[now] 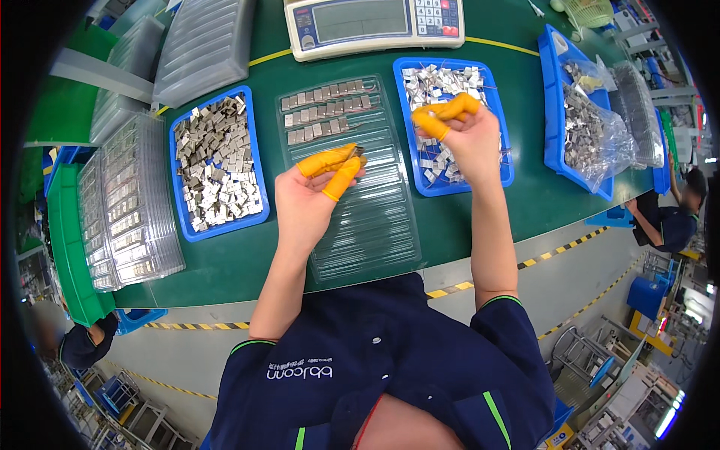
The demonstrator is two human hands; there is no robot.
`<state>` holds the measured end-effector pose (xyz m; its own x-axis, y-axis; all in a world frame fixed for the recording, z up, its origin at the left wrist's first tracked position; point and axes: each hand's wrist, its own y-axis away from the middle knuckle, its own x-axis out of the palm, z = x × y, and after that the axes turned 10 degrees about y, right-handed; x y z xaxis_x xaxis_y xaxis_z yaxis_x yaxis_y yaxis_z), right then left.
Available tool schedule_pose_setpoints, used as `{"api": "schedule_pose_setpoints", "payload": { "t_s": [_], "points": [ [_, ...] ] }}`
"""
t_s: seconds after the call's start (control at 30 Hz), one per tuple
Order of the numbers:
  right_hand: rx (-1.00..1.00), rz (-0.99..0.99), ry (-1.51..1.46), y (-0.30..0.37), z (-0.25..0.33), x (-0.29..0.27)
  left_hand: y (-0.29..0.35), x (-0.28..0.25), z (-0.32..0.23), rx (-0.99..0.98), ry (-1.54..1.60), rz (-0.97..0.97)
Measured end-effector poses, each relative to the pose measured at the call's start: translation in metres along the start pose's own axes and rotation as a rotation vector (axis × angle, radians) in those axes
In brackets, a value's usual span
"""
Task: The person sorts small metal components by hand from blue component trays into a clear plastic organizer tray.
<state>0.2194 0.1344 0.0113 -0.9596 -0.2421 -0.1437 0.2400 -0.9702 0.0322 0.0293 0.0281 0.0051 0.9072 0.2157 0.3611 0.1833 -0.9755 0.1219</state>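
My left hand, with yellow finger cots on thumb and forefinger, pinches a small metal housing above a clear ribbed plastic tray. Three short rows of small metal parts with thin leads fill that tray's far end. Over a blue tray of white parts with wires, my right hand is raised, its yellow-covered fingers brought together. Whatever sits between them is too small to make out. Left of the clear tray, another blue tray holds loose silver metal housings.
A digital scale stands at the back. Stacked clear trays and a green bin lie on the left. At the right is a blue bin with bagged parts. Co-workers sit at both far sides.
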Motion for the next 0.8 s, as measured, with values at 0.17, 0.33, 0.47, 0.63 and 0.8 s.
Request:
{"api": "schedule_pose_setpoints", "payload": {
  "t_s": [0.17, 0.33, 0.47, 0.63, 0.8],
  "points": [
    [0.040, 0.184, -0.081, 0.007, -0.004, 0.018, -0.004, 0.007, 0.008, -0.075, -0.034, 0.012],
    [0.092, 0.259, -0.292, 0.016, -0.004, 0.033, -0.006, 0.005, 0.014, -0.075, -0.047, 0.021],
    [0.057, 0.269, -0.115, 0.019, -0.008, 0.033, -0.007, 0.002, 0.016, -0.072, -0.058, 0.020],
    [-0.009, 0.189, 0.176, 0.023, -0.009, 0.035, -0.006, 0.003, 0.017, -0.066, -0.078, 0.004],
    [-0.266, 0.175, 0.477, 0.023, -0.010, 0.030, -0.005, -0.001, 0.018, -0.045, -0.109, -0.047]
  ]
}}
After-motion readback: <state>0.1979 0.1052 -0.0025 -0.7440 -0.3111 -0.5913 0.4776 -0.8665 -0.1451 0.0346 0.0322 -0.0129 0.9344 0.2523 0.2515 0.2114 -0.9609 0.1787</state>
